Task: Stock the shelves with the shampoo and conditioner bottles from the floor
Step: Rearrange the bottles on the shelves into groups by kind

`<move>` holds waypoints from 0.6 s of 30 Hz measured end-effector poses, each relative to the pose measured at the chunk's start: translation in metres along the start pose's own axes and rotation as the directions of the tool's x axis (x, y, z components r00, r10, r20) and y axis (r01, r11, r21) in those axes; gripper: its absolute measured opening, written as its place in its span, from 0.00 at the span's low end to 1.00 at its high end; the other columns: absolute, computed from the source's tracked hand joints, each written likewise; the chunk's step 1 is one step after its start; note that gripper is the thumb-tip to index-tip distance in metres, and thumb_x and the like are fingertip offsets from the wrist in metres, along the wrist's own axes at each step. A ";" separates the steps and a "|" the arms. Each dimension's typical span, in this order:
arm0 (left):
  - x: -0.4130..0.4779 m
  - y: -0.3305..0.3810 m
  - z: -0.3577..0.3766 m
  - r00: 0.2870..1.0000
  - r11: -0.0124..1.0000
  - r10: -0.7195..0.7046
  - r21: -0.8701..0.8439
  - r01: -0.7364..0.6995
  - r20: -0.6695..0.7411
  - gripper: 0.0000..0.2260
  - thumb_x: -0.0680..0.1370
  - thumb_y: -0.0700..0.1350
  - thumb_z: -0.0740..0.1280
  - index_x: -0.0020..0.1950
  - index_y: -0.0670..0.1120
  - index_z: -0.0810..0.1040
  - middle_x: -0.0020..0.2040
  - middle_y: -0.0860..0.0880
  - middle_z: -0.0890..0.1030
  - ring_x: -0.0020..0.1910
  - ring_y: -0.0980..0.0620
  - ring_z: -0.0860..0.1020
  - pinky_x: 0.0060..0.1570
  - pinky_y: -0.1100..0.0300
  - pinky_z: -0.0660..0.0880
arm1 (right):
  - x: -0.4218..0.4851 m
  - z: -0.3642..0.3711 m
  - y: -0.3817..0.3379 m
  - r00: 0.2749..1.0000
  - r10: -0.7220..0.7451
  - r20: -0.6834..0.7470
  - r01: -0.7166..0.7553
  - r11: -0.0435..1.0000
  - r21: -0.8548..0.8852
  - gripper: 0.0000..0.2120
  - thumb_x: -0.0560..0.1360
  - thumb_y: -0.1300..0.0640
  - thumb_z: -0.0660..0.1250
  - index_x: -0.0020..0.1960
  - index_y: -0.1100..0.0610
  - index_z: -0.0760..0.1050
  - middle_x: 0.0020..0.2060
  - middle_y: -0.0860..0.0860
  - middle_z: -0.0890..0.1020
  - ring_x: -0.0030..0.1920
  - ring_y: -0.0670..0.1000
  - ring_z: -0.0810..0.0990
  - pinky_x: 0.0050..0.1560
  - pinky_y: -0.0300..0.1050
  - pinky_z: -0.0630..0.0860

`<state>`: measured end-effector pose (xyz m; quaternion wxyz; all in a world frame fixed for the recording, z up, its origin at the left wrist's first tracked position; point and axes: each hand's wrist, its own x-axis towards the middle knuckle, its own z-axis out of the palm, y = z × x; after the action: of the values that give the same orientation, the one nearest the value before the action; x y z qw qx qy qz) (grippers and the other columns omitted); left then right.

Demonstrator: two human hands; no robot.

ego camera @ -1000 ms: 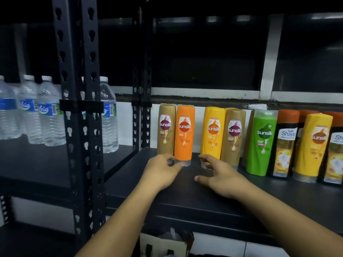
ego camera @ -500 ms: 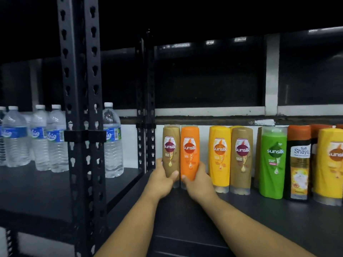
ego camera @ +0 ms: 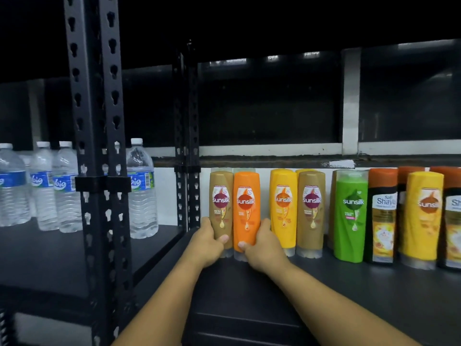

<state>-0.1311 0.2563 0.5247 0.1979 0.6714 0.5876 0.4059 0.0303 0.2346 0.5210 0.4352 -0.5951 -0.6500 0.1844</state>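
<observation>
The person is reaching both bare arms onto the black metal shelf (ego camera: 349,283) and is taking hold of two bottles at its left end, close to the back edge. The left hand (ego camera: 207,242) is gripping the brown Sunsilk bottle (ego camera: 220,196) low down, its fingers curling round the bottle's left side and its thumb lying across the front. The right hand (ego camera: 264,245) is gripping the orange Sunsilk bottle (ego camera: 246,196) in the same way, with the thumb pressing on the lower front and the fingers wrapping round the right side. Both bottles are standing upright on their clear caps, touching each other side to side, and their bases are resting on the shelf.

Just beside the right hand, a yellow Sunsilk bottle (ego camera: 284,203) and a second brown bottle (ego camera: 311,208) are standing together. Further toward the shelf's right end, a green Sunsilk bottle (ego camera: 351,213), a dark bottle with an orange cap (ego camera: 381,216) and another yellow bottle (ego camera: 422,216) are lining up along the back edge, with more bottles showing behind them.

A perforated black upright post (ego camera: 97,146) is dividing this shelf from the neighbouring shelf (ego camera: 50,258) on the left, where clear water bottles (ego camera: 142,191) with blue labels are standing in a group near the back.
</observation>
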 end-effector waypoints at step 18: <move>-0.044 0.059 0.047 0.976 0.993 0.115 0.018 -0.120 0.184 0.17 0.82 0.49 0.68 0.66 0.51 0.65 0.64 0.55 0.76 0.61 0.54 0.73 0.59 0.59 0.68 | -0.048 -0.098 0.050 0.999 0.020 0.038 -0.014 0.989 -0.144 0.33 0.76 0.50 0.73 0.72 0.51 0.57 0.67 0.52 0.75 0.65 0.55 0.76 0.61 0.47 0.72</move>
<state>-0.0570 0.2110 0.5269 0.2170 0.7421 0.5321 0.3452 0.1341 0.1737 0.5209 0.3768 -0.6266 -0.6649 0.1524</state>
